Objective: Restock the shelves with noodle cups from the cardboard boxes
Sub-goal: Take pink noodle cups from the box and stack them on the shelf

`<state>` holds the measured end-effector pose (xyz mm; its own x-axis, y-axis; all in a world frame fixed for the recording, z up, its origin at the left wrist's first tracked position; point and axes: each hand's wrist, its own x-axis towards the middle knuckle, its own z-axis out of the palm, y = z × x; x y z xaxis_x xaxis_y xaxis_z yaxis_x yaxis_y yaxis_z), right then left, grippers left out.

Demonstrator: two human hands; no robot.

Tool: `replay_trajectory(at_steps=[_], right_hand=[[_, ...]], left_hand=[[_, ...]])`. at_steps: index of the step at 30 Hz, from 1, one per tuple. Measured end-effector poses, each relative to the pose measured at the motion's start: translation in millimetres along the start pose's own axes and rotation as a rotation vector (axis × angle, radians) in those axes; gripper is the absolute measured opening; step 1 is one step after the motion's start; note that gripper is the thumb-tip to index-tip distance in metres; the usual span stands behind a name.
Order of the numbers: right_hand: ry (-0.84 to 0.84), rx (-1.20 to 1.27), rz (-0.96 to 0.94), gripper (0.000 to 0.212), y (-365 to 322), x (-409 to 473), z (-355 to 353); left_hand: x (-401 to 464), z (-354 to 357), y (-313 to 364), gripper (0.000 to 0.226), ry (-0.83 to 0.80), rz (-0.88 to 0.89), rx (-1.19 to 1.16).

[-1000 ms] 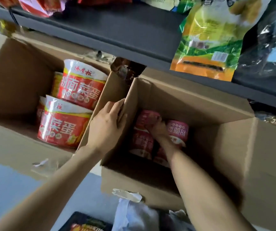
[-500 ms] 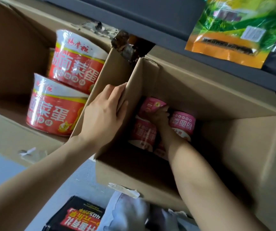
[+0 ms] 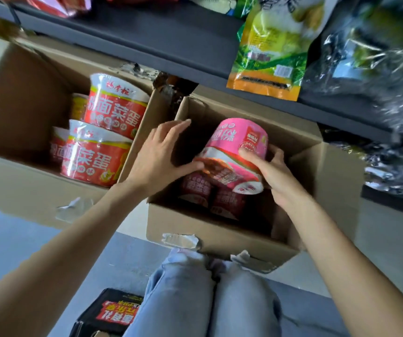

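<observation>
My right hand (image 3: 272,175) grips a pink noodle cup (image 3: 238,147), tilted and raised above the opening of the right cardboard box (image 3: 219,237). My left hand (image 3: 159,155) touches the cup's lower left side with its thumb, fingers spread over the box's left flap. Two more pink cups (image 3: 210,195) lie deeper in that box. The left cardboard box (image 3: 23,103) holds several red noodle bowls (image 3: 96,154). A dark grey shelf (image 3: 161,37) runs above both boxes.
Green and yellow snack bags (image 3: 272,47) and dark shiny packets (image 3: 375,54) hang over the shelf edge at right. A black noodle pack (image 3: 113,312) lies on the floor by my knees (image 3: 210,295) in light jeans. Torn tape hangs on the box fronts.
My right hand has lifted a pink cup out of the right box's depth to its opening. My left hand left the flap edge and now touches the cup.
</observation>
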<state>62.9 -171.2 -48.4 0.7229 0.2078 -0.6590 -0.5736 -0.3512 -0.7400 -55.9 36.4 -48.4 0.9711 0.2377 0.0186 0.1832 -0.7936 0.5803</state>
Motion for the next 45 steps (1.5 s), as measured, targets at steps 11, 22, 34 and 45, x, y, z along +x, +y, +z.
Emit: replay_trajectory(at_steps=[11, 22, 34, 45], right_hand=[[-0.317, 0.142, -0.594, 0.091, -153, -150, -26], [-0.099, 0.164, -0.869, 0.050, -285, -147, -23], [0.151, -0.120, -0.999, 0.027, -210, -126, -7], [-0.148, -0.810, -0.455, 0.015, -16, 26, 26]], left_hand=[[17, -151, 129, 0.046, 0.424, -0.019, -0.973], [143, -222, 217, 0.056, 0.198, 0.036, -0.976], [122, -202, 178, 0.029, 0.396, 0.147, -0.703], [10, -37, 9, 0.039, 0.134, -0.045, 0.043]])
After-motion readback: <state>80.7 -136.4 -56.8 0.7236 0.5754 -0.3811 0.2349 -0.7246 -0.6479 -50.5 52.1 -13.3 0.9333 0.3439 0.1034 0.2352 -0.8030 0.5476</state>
